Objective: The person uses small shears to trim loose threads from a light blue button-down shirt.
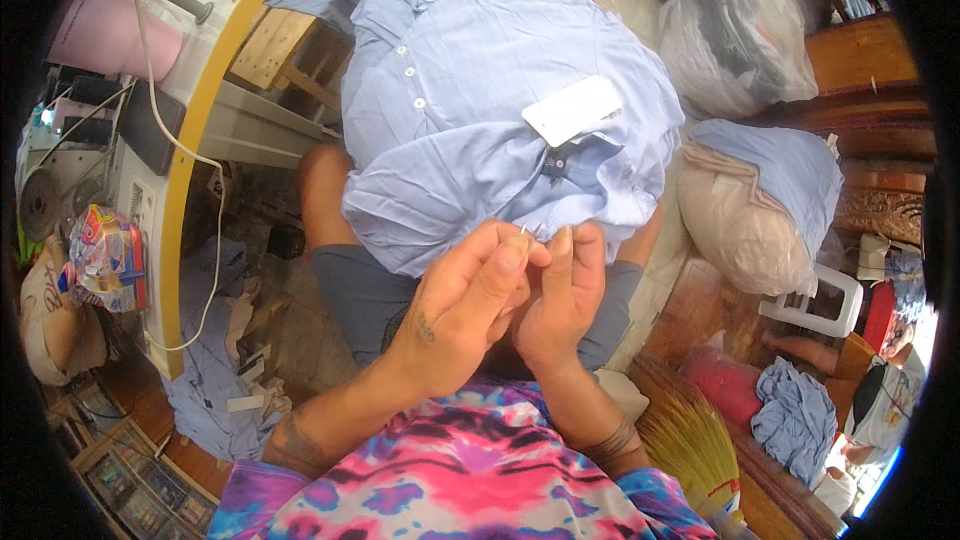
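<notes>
I see a light blue shirt [480,90] draped over the person's knees, white tag [572,110] on top. Left hand [465,305] and right hand [560,295] meet at its near hem, fingertips pinched together on something thin, possibly a needle; too small to confirm. Cloth looks soft, light, limp; I'd grip it bunched near the hem.
</notes>
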`<state>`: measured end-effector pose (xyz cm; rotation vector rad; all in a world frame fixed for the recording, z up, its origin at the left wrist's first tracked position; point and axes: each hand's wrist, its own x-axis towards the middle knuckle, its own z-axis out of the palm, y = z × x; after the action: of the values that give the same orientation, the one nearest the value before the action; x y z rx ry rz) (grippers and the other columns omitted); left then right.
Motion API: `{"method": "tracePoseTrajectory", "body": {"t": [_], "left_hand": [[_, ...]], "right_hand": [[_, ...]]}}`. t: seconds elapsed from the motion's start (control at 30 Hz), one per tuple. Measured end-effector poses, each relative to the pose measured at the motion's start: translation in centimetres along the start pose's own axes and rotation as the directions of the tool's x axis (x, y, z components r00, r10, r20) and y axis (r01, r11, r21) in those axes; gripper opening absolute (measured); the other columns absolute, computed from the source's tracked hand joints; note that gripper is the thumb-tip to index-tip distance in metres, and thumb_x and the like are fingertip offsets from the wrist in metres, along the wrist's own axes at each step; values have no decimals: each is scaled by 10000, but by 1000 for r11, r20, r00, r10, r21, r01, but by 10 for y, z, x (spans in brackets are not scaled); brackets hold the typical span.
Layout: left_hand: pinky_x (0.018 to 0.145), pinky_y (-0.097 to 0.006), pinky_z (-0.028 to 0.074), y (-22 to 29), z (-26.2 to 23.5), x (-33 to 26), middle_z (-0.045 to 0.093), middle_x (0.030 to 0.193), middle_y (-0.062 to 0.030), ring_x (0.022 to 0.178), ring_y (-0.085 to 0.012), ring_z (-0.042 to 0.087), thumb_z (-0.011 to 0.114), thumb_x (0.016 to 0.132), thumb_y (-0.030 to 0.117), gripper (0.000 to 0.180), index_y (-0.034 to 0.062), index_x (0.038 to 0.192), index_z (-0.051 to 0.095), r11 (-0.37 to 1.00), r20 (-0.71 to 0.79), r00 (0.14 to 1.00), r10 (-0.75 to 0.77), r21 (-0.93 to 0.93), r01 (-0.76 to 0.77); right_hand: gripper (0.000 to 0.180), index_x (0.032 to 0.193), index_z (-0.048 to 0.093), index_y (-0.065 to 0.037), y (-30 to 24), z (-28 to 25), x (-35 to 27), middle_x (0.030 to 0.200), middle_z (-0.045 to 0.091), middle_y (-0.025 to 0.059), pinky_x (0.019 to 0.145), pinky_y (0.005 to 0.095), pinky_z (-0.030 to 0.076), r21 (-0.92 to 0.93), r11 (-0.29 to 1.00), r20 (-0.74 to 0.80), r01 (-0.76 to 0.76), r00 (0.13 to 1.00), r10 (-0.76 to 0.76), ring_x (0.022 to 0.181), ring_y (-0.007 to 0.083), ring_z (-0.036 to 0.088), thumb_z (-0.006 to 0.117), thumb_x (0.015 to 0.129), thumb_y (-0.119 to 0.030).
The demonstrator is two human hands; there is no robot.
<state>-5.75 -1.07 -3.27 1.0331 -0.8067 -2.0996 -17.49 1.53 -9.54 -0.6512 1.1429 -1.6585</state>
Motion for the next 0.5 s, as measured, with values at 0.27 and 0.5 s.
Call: {"method": "tracePoseTrajectory", "body": {"t": [0.27,0.5], "left_hand": [[428,-203,225,22,-5,-4,429,761,10,500,-30,300,384,1086,484,565,-10,1261,595,992,105,990,-97,95,88],[461,-212,220,37,-5,-7,369,727,61,552,-20,297,413,1101,401,451,14,1236,601,976,129,968,-216,44,212]], "right_hand": [[86,1042,492,-94,-13,-6,12,898,507,-39,751,230,426,276,950,92,-147,988,126,785,45,449,496,1104,-155],[99,1038,499,-90,-14,-8,13,915,531,-39,743,226,429,279,947,154,-162,980,123,800,36,470,504,1102,-165]]}}
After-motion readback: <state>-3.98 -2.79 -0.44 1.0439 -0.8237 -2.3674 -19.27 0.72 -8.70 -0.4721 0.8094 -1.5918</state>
